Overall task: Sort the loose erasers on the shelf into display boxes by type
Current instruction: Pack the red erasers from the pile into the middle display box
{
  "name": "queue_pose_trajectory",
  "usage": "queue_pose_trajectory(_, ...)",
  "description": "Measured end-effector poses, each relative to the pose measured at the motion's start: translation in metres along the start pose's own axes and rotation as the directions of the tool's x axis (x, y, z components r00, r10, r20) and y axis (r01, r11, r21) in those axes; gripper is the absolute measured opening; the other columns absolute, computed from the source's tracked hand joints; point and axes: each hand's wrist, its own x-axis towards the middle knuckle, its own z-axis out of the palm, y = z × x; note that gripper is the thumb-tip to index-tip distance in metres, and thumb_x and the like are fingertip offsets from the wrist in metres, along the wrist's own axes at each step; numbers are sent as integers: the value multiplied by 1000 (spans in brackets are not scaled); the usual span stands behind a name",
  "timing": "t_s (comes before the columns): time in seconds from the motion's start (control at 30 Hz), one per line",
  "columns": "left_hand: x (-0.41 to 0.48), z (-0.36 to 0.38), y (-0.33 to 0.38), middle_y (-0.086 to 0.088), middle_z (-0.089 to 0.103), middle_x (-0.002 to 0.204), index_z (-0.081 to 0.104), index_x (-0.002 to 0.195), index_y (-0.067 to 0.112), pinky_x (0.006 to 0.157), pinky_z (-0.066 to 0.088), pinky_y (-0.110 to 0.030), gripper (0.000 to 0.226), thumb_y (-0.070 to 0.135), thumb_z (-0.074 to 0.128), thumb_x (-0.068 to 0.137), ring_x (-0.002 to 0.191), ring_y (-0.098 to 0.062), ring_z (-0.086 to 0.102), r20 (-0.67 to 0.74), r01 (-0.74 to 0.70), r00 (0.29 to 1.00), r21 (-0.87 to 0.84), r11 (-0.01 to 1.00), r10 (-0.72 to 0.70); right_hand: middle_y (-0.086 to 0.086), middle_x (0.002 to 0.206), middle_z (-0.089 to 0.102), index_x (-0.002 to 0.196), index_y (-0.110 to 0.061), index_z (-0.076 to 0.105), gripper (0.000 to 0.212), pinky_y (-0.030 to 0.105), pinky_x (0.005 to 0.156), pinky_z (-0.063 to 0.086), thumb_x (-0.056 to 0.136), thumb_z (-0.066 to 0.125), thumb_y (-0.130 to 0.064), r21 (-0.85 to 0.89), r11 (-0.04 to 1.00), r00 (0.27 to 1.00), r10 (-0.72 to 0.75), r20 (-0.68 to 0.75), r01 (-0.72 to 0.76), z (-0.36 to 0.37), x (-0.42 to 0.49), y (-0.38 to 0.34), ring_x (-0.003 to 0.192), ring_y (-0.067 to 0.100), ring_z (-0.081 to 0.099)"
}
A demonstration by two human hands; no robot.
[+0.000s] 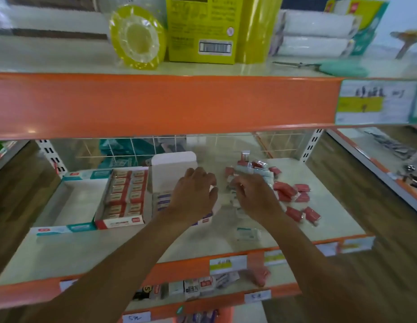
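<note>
Three display boxes stand side by side on the L half of the cream shelf board with orange front lip [109, 250].

Far L: teal-and-white cardboard display box [70, 206], open-topped, white floor showing. Touching its R wall is the red-and-white cardboard display box [123, 222], packed w/ two columns of red-sleeved erasers [128, 192].

Next R: white-and-purple cardboard display box [163, 201], lid flap upright at rear. Purple-labelled erasers show along its L side; the rest is hidden by the hand.

The left hand [193, 194] sits over this box, palm down, fingers bent downward. Its grip cannot be told: fingertips hidden, frame blurred.

The right hand [254, 197] is just beside it, at the L edge of the loose heap. Its fingers curl down among clear-wrapped white erasers [249, 172]; whether it pinches one cannot be told.

R of that hand: loose red erasers in clear wrap [293, 192], scattered flat on the board, some touching, two lying apart nearer the front. One teal-labelled white eraser [248, 234] lies alone near the front lip, below the R wrist.
</note>
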Motion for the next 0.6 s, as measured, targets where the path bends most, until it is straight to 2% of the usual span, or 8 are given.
queue_pose_trajectory(0.17, 15, 12, 29, -4, 54, 111, 59, 111, 17, 87, 47, -37, 24, 30, 47, 95, 103, -21, 48, 18, 7, 1000, -4, 1000, -7, 0, 105, 70, 102, -15, 70, 23, 30, 85, 46, 94, 48, -9, -23, 1000, 999, 5, 38, -5, -15, -7, 33, 99, 21, 57)
queue_pose_trajectory(0.27, 19, 20, 49, -5, 54, 111, 56, 117, 15, 84, 46, -34, 27, 26, 45, 95, 101, -22, 47, 17, -4, 1000, -18, 1000, 5, 0, 109, 68, 106, -15, 68, 23, 25, 85, 40, 95, 48, -10, -40, 998, 998, 41, 56, -39, -26, -12, 52, 103, 19, 54)
queue_pose_trajectory(0.33, 19, 25, 65, -3, 52, 115, 60, 110, 14, 84, 41, -31, 23, 24, 47, 94, 104, -21, 45, 33, -1, 999, -46, 999, 3, 2, 108, 68, 107, -15, 68, 22, 25, 87, 38, 95, 50, -11, -35, 998, 997, 48, 67, -45, -32, -18, 66, 103, 19, 53)
queue_pose_trajectory(0.47, 20, 39, 97, -3, 53, 116, 61, 109, 17, 92, 37, -30, 21, 24, 50, 93, 116, -20, 42, 95, -41, 994, -122, 992, 53, -1, 105, 66, 104, -17, 68, 19, 22, 79, 37, 93, 54, -13, -44, 997, 996, 66, 67, -63, -45, -40, 94, 98, 17, 52)
queue_pose_trajectory(0.6, 19, 60, 126, -5, 56, 113, 62, 112, 14, 91, 42, -34, 24, 21, 54, 90, 113, -23, 43, 156, -147, 973, -153, 977, 171, 4, 95, 68, 103, -18, 70, 23, 33, 75, 47, 83, 63, -9, -102, 991, 996, 93, 5, -92, -56, -60, 122, 92, 27, 57)
